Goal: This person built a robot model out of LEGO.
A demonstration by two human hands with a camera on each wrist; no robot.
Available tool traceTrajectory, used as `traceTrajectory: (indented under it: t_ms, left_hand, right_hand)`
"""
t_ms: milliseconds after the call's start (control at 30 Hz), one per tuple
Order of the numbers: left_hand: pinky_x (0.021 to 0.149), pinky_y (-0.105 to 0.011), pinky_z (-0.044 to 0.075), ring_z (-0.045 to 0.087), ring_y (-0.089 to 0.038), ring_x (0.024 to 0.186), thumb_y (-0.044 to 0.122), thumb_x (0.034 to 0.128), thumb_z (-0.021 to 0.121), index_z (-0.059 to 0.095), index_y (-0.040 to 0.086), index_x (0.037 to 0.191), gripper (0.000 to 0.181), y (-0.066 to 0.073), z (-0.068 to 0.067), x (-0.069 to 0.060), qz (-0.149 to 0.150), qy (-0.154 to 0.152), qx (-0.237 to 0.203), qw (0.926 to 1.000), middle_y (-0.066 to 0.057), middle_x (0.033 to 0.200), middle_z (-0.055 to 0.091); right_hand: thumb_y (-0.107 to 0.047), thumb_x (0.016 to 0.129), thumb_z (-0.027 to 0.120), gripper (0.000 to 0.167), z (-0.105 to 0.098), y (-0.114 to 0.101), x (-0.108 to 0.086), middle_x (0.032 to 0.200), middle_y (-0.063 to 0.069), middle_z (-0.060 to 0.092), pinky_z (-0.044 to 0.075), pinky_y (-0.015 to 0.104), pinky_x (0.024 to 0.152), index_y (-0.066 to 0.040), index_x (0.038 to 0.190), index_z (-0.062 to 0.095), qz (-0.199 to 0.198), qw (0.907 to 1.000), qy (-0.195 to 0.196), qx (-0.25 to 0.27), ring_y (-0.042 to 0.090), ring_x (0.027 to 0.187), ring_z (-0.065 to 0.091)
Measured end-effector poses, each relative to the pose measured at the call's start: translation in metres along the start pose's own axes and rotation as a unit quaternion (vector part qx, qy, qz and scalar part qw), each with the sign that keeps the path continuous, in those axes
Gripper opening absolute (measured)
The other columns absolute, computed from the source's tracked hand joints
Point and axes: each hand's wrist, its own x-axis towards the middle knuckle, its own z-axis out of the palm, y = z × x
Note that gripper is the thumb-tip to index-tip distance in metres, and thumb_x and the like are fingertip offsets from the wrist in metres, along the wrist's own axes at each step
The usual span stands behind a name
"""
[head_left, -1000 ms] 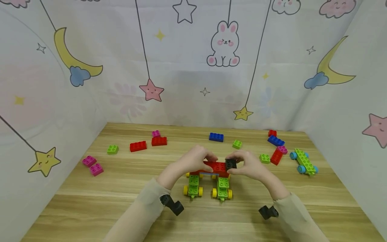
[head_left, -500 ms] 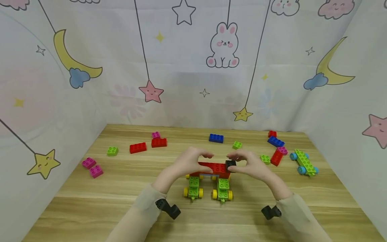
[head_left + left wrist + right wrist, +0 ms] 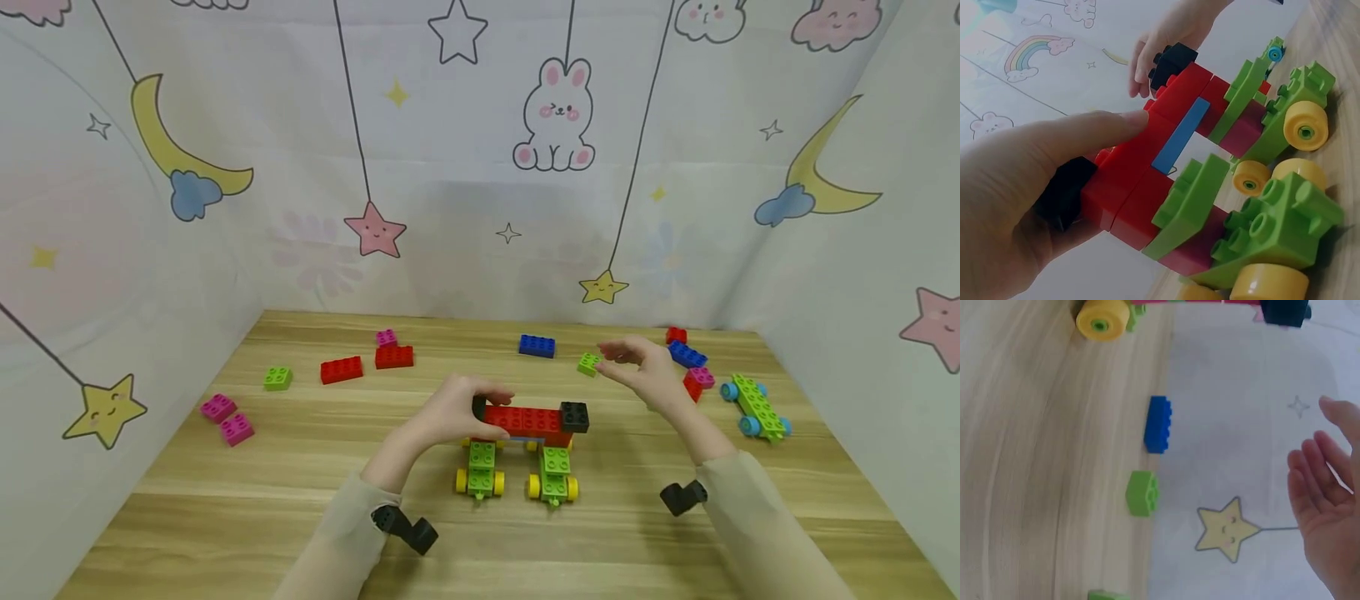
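A brick build stands mid-table: red bricks (image 3: 528, 421) span two green wheeled bases, left base (image 3: 482, 475) and right base (image 3: 555, 483), both with yellow wheels. A blue brick (image 3: 1182, 134) shows beneath the red ones in the left wrist view. One black brick (image 3: 574, 417) sits on the build's right end, another black brick (image 3: 1066, 190) at the left end, partly covered by my hand. My left hand (image 3: 450, 414) grips this left end, thumb on the near red side. My right hand (image 3: 647, 375) hovers beyond the right end, fingers relaxed and holding nothing, near a small green brick (image 3: 588, 364).
At the back lie a blue brick (image 3: 537, 346) and two red bricks, one of them this red brick (image 3: 341, 370). Pink bricks (image 3: 237, 429) lie at the left. A green car base (image 3: 757, 406) with blue wheels stands right, beside several loose bricks. A printed cloth (image 3: 450, 275) hangs behind.
My right hand has released the right-end black brick and moved away to the back right. My left hand has shifted left along the red bricks to their left end.
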Motion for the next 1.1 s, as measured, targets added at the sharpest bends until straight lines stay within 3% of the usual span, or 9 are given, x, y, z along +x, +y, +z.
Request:
traceTrajectory:
  t_ms: [133,267,400,667,1100]
  left_hand:
    - [0.091,-0.034,0.054,0.067,-0.021,0.1,0.017,0.0774,0.083,0.069,0.005,0.119,0.046,-0.001,0.0,0.0,-0.006,0.002,-0.006,1.0,-0.007,0.108,0.073]
    - [0.09,-0.032,0.054,0.068,-0.02,0.1,0.016,0.0783,0.082,0.069,0.005,0.12,0.044,-0.002,0.001,-0.001,-0.013,-0.001,-0.013,0.9998,-0.007,0.108,0.073]
    - [0.09,-0.031,0.054,0.067,-0.021,0.101,0.017,0.0789,0.082,0.07,0.006,0.12,0.044,-0.001,0.001,-0.001,-0.022,-0.003,-0.012,0.9997,-0.007,0.11,0.073]
    - [0.094,-0.037,0.053,0.066,-0.023,0.105,0.016,0.0791,0.082,0.07,0.008,0.12,0.044,-0.001,0.002,-0.002,-0.033,0.0,-0.004,0.9994,-0.006,0.111,0.073]
    - [0.095,-0.04,0.052,0.065,-0.024,0.107,0.017,0.0793,0.082,0.07,0.008,0.12,0.043,0.001,0.003,-0.002,-0.048,-0.001,-0.001,0.9989,-0.006,0.113,0.073]
  right_hand:
    - [-0.018,0.091,0.07,0.036,0.001,0.013,0.009,0.116,0.02,0.069,0.052,0.018,0.083,0.001,0.122,0.065,0.021,0.9998,0.003,-0.004,0.033,0.101,0.065]
    - [-0.017,0.091,0.07,0.038,0.007,0.026,0.017,0.118,0.022,0.067,0.055,0.035,0.089,0.002,0.124,0.064,0.041,0.9992,0.001,-0.006,0.034,0.102,0.065]
    - [-0.017,0.09,0.071,0.041,0.013,0.035,0.025,0.123,0.024,0.064,0.051,0.05,0.096,0.003,0.126,0.062,0.065,0.9979,-0.001,0.0,0.038,0.11,0.063]
    - [-0.018,0.09,0.071,0.046,0.021,0.053,0.039,0.13,0.025,0.06,0.046,0.051,0.103,0.003,0.129,0.058,0.108,0.994,-0.015,0.009,0.041,0.119,0.056]
    - [-0.017,0.089,0.072,0.054,0.032,0.077,0.044,0.132,0.028,0.056,0.045,0.053,0.102,0.006,0.134,0.053,0.151,0.9865,-0.057,-0.029,0.042,0.12,0.053]
